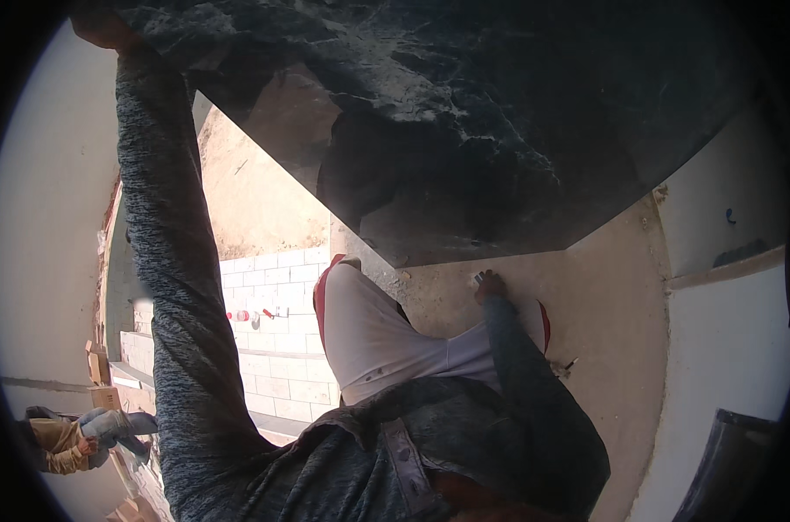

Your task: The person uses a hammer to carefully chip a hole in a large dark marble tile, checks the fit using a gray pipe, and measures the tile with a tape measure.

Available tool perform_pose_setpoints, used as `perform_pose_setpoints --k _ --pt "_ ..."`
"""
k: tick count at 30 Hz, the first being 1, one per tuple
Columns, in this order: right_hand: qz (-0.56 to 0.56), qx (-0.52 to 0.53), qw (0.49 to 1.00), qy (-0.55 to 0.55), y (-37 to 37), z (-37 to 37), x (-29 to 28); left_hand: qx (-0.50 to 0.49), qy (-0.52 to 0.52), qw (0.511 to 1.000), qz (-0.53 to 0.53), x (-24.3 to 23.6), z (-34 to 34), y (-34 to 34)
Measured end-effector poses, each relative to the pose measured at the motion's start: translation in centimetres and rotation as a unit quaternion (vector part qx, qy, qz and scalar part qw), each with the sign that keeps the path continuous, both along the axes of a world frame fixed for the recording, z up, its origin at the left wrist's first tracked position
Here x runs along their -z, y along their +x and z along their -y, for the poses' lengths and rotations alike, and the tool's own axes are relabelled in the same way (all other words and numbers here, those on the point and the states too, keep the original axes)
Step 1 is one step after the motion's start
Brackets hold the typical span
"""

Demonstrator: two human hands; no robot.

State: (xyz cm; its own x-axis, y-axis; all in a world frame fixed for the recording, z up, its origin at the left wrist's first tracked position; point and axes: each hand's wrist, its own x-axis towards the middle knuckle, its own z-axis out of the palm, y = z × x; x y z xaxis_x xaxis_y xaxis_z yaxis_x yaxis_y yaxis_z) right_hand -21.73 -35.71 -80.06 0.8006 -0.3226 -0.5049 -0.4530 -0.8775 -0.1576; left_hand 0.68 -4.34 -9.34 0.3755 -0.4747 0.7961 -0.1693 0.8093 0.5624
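A large dark marble-look slab (430, 130) with pale veins fills the upper part of the view, its glossy face showing reflections. My left arm stretches far up along the slab's left side. My left hand (106, 31) is at the slab's upper left edge; its fingers are lost in shadow, so its grip does not show. Below the slab's lower edge, beside my right knee, my right hand (492, 285) is closed around a small grey-and-white object (479, 278), too small to name. My legs in light trousers (382, 335) are bent beneath the slab.
White floor tiles (277, 370) lie at left, with small red and clear items (242, 316) on them. Bare concrete (617, 322) spreads right. A seated person (90, 439) is at far left, near cardboard boxes (106, 398). A pale wall (730, 348) borders the right.
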Motion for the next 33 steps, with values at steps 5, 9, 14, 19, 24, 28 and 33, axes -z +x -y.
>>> perform_pose_setpoints --k 5,9,14,19,24,28,33 --pt "-0.034 -0.079 0.996 0.010 -2.1 -1.7 -4.3 0.009 -0.010 0.999 0.037 -3.2 -0.7 -2.9" --pt "-0.004 -0.085 0.996 -0.018 -1.4 1.9 -3.0 0.009 -0.052 0.998 0.015 -2.6 -3.6 1.0" --pt "0.032 -0.083 0.994 0.062 -3.1 -1.6 -3.4 -0.007 -0.049 0.998 -0.027 -2.7 -1.4 0.1" --pt "0.254 -0.016 0.906 0.337 -3.7 0.4 -26.0 0.009 -0.050 0.998 -0.045 -2.7 -1.9 0.2" --pt "0.553 -0.079 0.787 0.261 -4.1 -1.5 -54.7 0.014 -0.033 0.997 -0.071 -2.5 -2.5 -0.5" --pt "0.726 -0.166 0.659 0.107 -4.1 -5.6 -69.9 0.041 -0.011 0.997 -0.070 -2.9 -2.2 -0.5" --pt "0.757 -0.306 0.567 -0.112 0.4 -8.9 -79.0 0.108 0.019 0.991 -0.073 -3.2 -1.4 -1.9"
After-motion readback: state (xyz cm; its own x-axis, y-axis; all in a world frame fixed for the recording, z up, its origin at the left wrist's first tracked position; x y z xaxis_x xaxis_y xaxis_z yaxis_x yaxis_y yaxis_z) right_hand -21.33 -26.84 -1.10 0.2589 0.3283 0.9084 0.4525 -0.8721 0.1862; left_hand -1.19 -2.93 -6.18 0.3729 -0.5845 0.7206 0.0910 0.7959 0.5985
